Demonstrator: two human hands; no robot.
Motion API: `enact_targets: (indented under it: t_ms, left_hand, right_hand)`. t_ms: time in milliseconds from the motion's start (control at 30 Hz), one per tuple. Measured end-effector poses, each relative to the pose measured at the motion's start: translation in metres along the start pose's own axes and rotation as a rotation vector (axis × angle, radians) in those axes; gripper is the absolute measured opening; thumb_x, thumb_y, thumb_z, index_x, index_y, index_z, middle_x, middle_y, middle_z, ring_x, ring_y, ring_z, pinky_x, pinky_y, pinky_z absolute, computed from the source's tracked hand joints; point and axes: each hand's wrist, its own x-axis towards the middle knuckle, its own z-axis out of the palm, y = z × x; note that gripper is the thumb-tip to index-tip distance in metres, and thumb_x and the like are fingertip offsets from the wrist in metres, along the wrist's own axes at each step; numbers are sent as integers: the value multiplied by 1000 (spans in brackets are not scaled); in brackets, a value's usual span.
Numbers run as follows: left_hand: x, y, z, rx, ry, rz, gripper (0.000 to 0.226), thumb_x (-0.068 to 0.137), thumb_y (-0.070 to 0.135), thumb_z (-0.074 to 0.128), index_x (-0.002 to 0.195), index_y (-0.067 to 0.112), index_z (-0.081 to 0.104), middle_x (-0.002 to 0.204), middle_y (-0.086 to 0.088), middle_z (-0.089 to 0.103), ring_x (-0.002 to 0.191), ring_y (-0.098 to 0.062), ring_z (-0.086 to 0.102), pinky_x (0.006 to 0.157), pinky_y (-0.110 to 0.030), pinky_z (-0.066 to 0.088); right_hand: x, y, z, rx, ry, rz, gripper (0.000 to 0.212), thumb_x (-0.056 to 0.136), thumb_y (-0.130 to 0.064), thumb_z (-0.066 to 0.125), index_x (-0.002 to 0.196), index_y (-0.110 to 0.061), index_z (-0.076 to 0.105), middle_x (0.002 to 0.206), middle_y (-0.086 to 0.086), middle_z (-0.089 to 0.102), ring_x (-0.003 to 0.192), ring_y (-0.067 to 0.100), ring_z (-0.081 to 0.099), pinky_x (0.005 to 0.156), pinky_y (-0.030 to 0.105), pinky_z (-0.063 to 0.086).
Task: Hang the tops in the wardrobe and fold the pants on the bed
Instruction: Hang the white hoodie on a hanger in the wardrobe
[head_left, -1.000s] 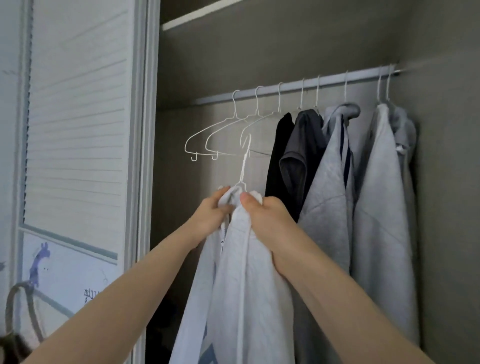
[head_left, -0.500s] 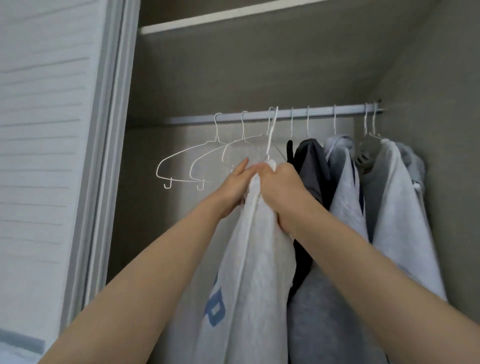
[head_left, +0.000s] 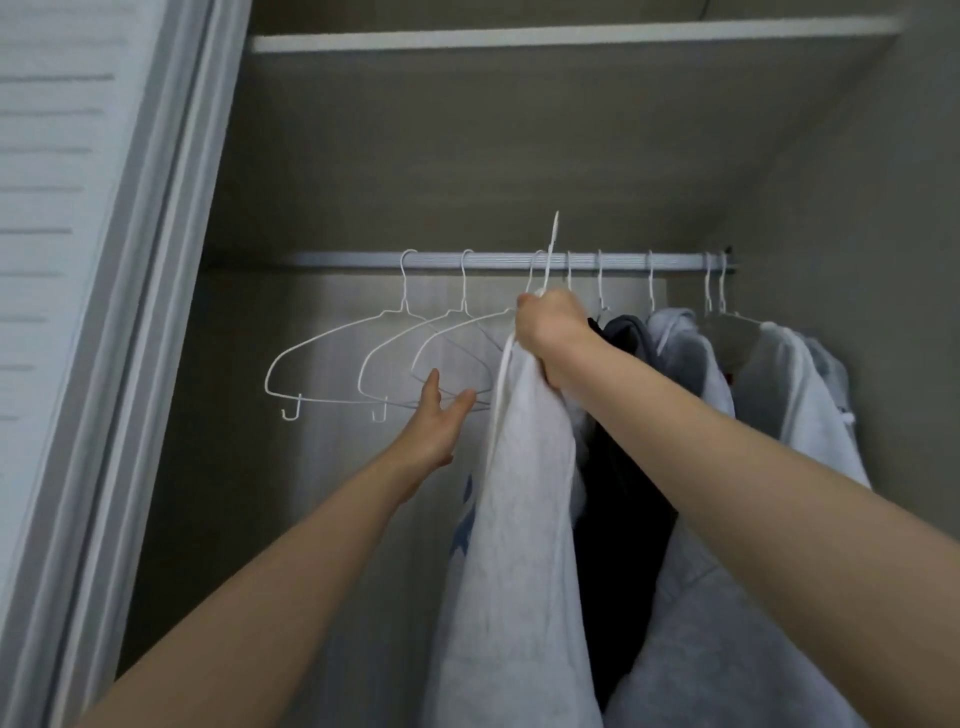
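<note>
Inside the wardrobe, the left hand (head_left: 434, 423), fingers spread, pushes empty hangers (head_left: 363, 358) aside, likely clearing space. The right hand (head_left: 550, 327) grips a white top (head_left: 519, 519) by its hanger, hook raised just above the rail (head_left: 353, 260).

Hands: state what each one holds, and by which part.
The right hand grips the white top at its neck, on a hanger. The left hand is open, holding nothing.

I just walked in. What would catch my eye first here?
A right hand grips a white top on its hanger, hook raised just above the wardrobe rail. The left hand reaches open toward three empty white hangers at the rail's left; grey and dark tops hang right.
</note>
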Motion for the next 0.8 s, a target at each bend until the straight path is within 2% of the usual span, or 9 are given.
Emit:
enact_targets:
  t_ms: [167, 233, 333, 400, 433, 500, 533, 667, 800]
  left_hand:
    - [-8, -2, -3, 2, 2, 66, 74, 100, 45, 45, 154, 40, -5, 160, 11, 15, 132, -22, 44, 91, -36, 47]
    - [-14, -1, -5, -21, 15, 107, 72, 100, 42, 46, 154, 41, -2, 133, 28, 37, 96, -5, 55, 92, -39, 49]
    - [-14, -1, -12, -54, 86, 142, 72, 101, 34, 49, 154, 40, 2, 87, 32, 33, 68, 4, 40, 96, -44, 49]
    - [-14, -1, -19, -76, 112, 168, 72, 101, 30, 49, 154, 40, 2, 95, 32, 38, 72, 0, 44, 91, -42, 51]
    - [-13, -1, -23, -99, 117, 167, 72, 101, 29, 49, 154, 41, 2, 113, 28, 46, 83, -6, 51, 89, -39, 51]
    - [-12, -2, -33, -107, 131, 140, 72, 101, 29, 49, 153, 44, 1, 155, 14, 25, 122, -19, 49, 91, -40, 52]
    - [-13, -3, -36, -102, 125, 128, 72, 100, 30, 49, 152, 46, 1, 160, 13, 13, 131, -22, 43, 93, -42, 52]
    - [-27, -7, -37, -56, 59, 150, 74, 99, 35, 51, 151, 48, 2, 139, 26, 37, 101, -6, 54, 97, -46, 51]
    - [-40, -10, -21, -56, -40, 173, 82, 93, 44, 58, 152, 48, 0, 143, 31, 17, 124, 3, 35, 112, -47, 36]
  right_hand:
    - [31, 3, 8, -133, -85, 12, 37, 99, -7, 36, 132, 8, 46, 136, 25, 48, 126, 36, 48, 94, 34, 44]
    - [40, 7, 8, -169, -95, 16, 38, 98, -6, 37, 133, 7, 45, 137, 24, 47, 126, 35, 47, 94, 34, 44]
    - [48, 7, 11, -209, -110, 6, 38, 99, -6, 37, 134, 6, 45, 138, 23, 47, 127, 35, 47, 96, 34, 43]
    - [52, 5, 13, -217, -106, -4, 38, 98, -6, 37, 134, 6, 45, 138, 23, 47, 127, 35, 46, 96, 34, 43]
    - [54, 3, 13, -218, -98, -7, 39, 98, -6, 36, 134, 7, 44, 138, 24, 47, 128, 35, 46, 97, 35, 43]
    - [60, 0, 13, -225, -88, -15, 39, 99, -6, 35, 135, 8, 42, 140, 24, 45, 129, 36, 45, 99, 36, 41]
    - [64, -1, 12, -228, -86, -14, 40, 99, -5, 35, 136, 8, 41, 141, 24, 44, 130, 35, 43, 100, 36, 40]
    - [66, 1, 21, -241, -112, 12, 41, 99, -5, 35, 138, 7, 38, 144, 22, 42, 132, 34, 41, 97, 34, 40]
    - [57, 4, 45, -188, -187, 14, 39, 99, -5, 36, 136, 7, 42, 139, 23, 46, 128, 34, 46, 91, 32, 42]
